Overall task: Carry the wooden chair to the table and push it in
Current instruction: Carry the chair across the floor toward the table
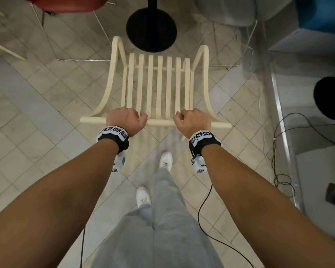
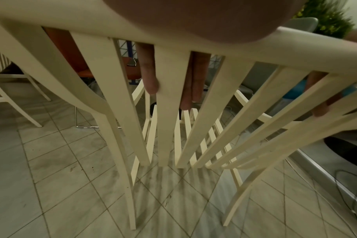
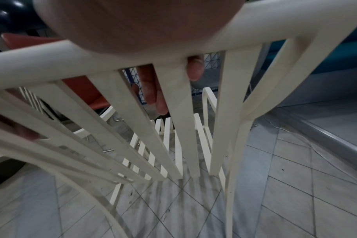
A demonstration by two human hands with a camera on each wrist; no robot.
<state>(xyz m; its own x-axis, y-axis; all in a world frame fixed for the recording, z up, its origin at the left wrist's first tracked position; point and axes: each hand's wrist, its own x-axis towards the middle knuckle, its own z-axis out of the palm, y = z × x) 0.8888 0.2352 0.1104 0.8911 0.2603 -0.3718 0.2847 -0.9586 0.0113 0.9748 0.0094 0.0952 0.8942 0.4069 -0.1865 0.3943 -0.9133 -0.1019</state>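
Both hands, left hand point(image 1: 126, 119) and right hand point(image 1: 192, 120), grip the wooden chair point(image 1: 159, 84) by its top rail; it seems stiff and light.

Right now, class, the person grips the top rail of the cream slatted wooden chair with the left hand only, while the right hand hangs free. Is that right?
Not quite. Both hands grip the top rail of the cream slatted wooden chair: the left hand and the right hand alike. The head view shows it, and the right wrist view shows fingers curled behind the slats.

Cream slatted chair point(image 1: 159, 84) — grey diamond-tiled floor point(image 1: 37, 97).
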